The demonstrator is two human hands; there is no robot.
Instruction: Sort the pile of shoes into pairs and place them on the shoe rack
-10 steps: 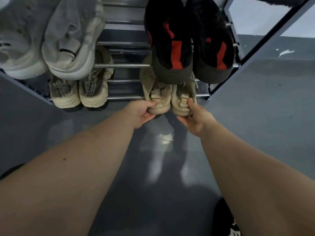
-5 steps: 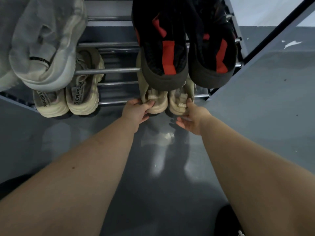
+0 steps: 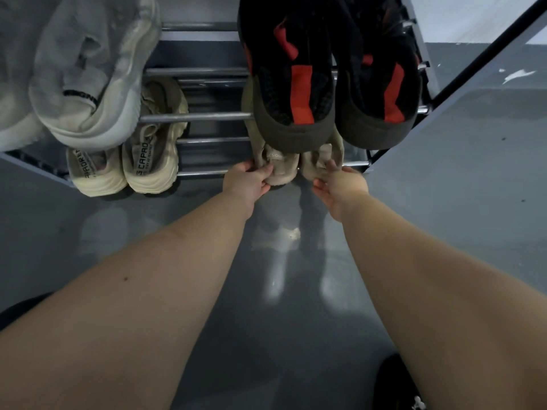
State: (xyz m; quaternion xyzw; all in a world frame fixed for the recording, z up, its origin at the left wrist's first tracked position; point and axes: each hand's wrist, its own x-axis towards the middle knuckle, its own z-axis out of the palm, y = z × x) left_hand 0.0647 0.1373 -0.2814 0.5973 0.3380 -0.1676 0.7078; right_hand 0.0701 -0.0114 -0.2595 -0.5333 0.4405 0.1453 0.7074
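A pair of beige shoes stands on the bottom shelf of the metal-bar shoe rack [image 3: 195, 116], heels toward me, mostly hidden under a black-and-red pair. My left hand [image 3: 247, 180] pinches the heel of the left beige shoe [image 3: 279, 168] between thumb and fingers. With its thumb on top and fingers underneath, my right hand [image 3: 340, 182] holds the heel of the right beige shoe [image 3: 315, 161].
The black-and-red shoes [image 3: 293, 84] sit on the shelf above. A grey-white pair [image 3: 88, 69] sits upper left, with a cream pair [image 3: 151, 155] below it. Grey floor [image 3: 281, 291] lies in front. A black item [image 3: 396, 386] lies bottom right, and a dark frame bar [image 3: 485, 48] slants on the right.
Both hands have moved a little forward with the beige shoes, which now sit deeper under the black-and-red pair. My view has shifted closer to the rack.
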